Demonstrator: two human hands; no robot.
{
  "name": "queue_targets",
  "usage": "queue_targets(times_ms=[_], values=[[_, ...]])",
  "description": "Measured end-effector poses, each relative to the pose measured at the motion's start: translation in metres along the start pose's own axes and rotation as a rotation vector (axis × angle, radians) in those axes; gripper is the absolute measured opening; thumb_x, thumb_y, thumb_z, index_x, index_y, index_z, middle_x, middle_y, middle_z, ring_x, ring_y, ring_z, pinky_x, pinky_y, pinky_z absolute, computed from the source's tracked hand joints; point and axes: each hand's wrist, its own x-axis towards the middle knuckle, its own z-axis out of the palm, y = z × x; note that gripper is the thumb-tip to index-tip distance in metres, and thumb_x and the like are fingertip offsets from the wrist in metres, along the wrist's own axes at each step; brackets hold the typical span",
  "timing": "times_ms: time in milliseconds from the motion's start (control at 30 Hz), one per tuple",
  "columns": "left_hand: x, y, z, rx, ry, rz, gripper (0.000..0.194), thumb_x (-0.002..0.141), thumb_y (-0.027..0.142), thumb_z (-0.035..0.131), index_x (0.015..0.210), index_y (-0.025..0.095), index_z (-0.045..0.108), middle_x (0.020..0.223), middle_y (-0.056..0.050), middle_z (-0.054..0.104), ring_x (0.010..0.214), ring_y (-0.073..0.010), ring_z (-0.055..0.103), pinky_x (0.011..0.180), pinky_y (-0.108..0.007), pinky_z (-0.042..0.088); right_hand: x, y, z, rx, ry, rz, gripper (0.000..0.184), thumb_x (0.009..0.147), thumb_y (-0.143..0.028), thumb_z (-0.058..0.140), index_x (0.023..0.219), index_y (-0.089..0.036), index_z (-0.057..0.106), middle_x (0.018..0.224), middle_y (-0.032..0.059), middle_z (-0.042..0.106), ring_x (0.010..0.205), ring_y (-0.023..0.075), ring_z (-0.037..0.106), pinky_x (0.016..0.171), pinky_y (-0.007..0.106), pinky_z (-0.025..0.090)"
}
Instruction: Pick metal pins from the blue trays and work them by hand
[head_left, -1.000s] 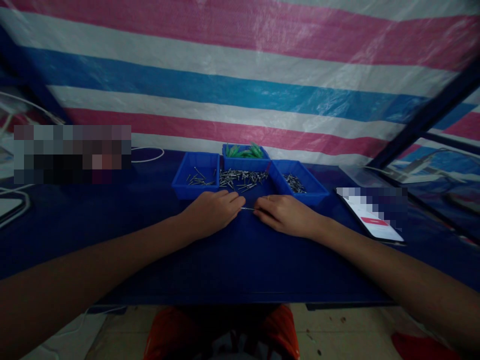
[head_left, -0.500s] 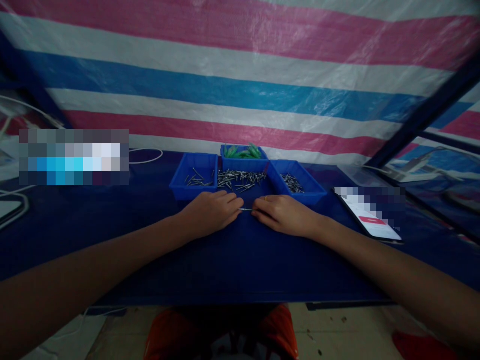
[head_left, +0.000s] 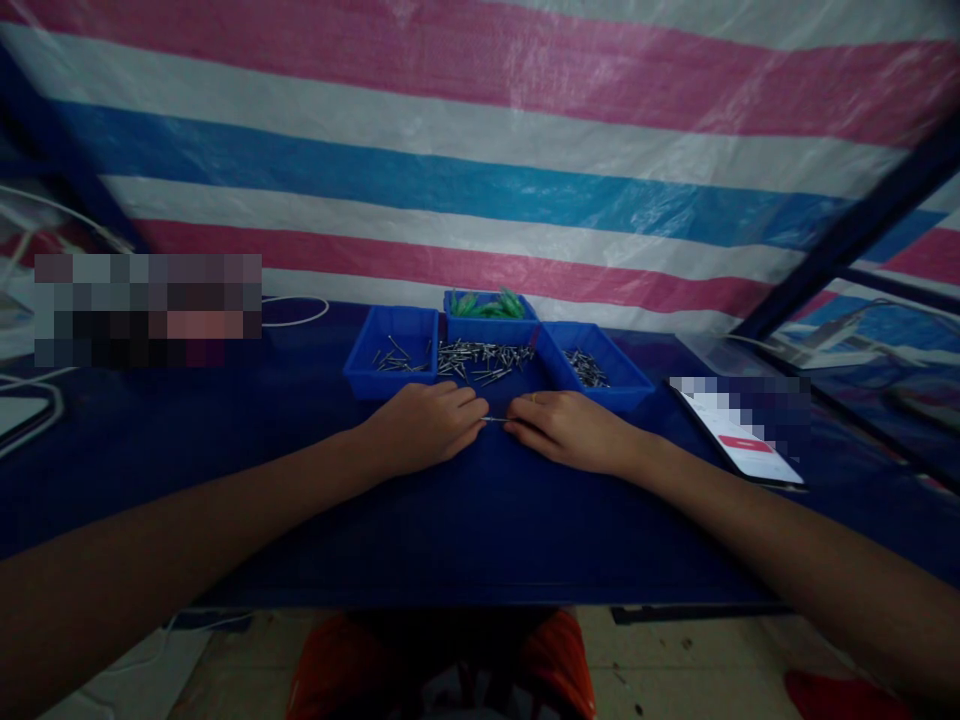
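Note:
Between my two hands runs a thin silvery metal rod [head_left: 494, 419], held level just above or on the blue table [head_left: 480, 530]. My left hand [head_left: 431, 425] is closed in a pinch on its left end. The right end sits in the closed fingers of my right hand [head_left: 568, 428], which wears a ring. Fingers cover both ends, so the rod's exact kind is unclear. Just beyond the hands lies a loose pile of similar slender metal pieces [head_left: 487, 357]. A left blue bin [head_left: 360, 350] holds several such pieces; a right blue bin [head_left: 626, 375] holds many short ones.
Behind the pile stands a third blue bin [head_left: 491, 328] with green pieces [head_left: 487, 304]. A phone [head_left: 750, 445] with a lit screen lies to the right. White cables [head_left: 296, 312] run along the left side. Striped plastic sheeting [head_left: 480, 160] hangs at the back.
Both hands stay nearly in place on the rod. A little less of the rod shows at the left fingertips. The view has shifted slightly.

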Motion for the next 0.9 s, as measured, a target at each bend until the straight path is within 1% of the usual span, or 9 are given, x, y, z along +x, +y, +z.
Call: queue_targets(times_ms=[133,367,500,633,767,900], values=[[0.0007,0.0007,-0.0012,0.002,0.007,-0.007,0.016,0.090,0.026,0.043,0.082,0.017,0.054,0.075,-0.001,0.058,0.067,-0.0150,0.055,0.055,-0.025,0.036,-0.0004,0.0011,0.0003,0.003,0.001,-0.005,0.023,0.095,-0.028,0.035,0.081,-0.016,0.049,0.071,0.0003,0.051,0.060,0.0102,0.047,0.059,0.024,0.033],[0.0021,0.0029,-0.0032,0.012,0.026,-0.041,0.021,0.092,0.025,0.039,0.080,0.016,0.054,0.074,-0.001,0.058,0.068,-0.0153,0.056,0.055,-0.026,0.037,-0.0006,0.0010,-0.0006,-0.021,0.007,-0.013,0.023,0.095,-0.024,0.032,0.081,-0.016,0.048,0.069,0.0001,0.050,0.058,0.0103,0.045,0.059,0.024,0.033],[0.0014,0.0027,-0.0040,-0.018,0.045,-0.022,0.020,0.092,0.025,0.039,0.086,0.016,0.056,0.079,-0.001,0.059,0.071,-0.0151,0.057,0.058,-0.026,0.039,-0.0002,0.0000,0.0012,-0.045,0.029,-0.010,0.022,0.094,-0.024,0.035,0.082,-0.015,0.050,0.070,0.0005,0.051,0.059,0.0105,0.046,0.059,0.024,0.032],[0.0003,0.0013,-0.0031,-0.019,0.064,0.008,0.017,0.091,0.027,0.043,0.092,0.017,0.057,0.080,-0.001,0.060,0.072,-0.0146,0.057,0.058,-0.025,0.039,0.0000,-0.0010,0.0020,-0.041,0.051,-0.023,0.023,0.095,-0.024,0.034,0.083,-0.015,0.051,0.069,0.0006,0.052,0.058,0.0102,0.046,0.058,0.024,0.032],[0.0004,0.0011,-0.0028,-0.027,0.072,0.025,0.017,0.091,0.027,0.043,0.090,0.016,0.057,0.079,-0.001,0.060,0.071,-0.0146,0.057,0.058,-0.025,0.040,0.0000,-0.0018,0.0018,-0.037,0.068,-0.025,0.023,0.095,-0.025,0.034,0.083,-0.015,0.051,0.069,0.0007,0.052,0.059,0.0104,0.047,0.058,0.024,0.033],[0.0012,0.0028,-0.0046,-0.085,0.092,0.019,0.018,0.091,0.025,0.042,0.089,0.015,0.057,0.080,-0.002,0.060,0.073,-0.0145,0.056,0.061,-0.025,0.042,-0.0004,-0.0027,0.0014,-0.028,0.068,-0.028,0.024,0.095,-0.025,0.034,0.083,-0.015,0.051,0.068,0.0007,0.052,0.058,0.0105,0.047,0.058,0.024,0.033]])
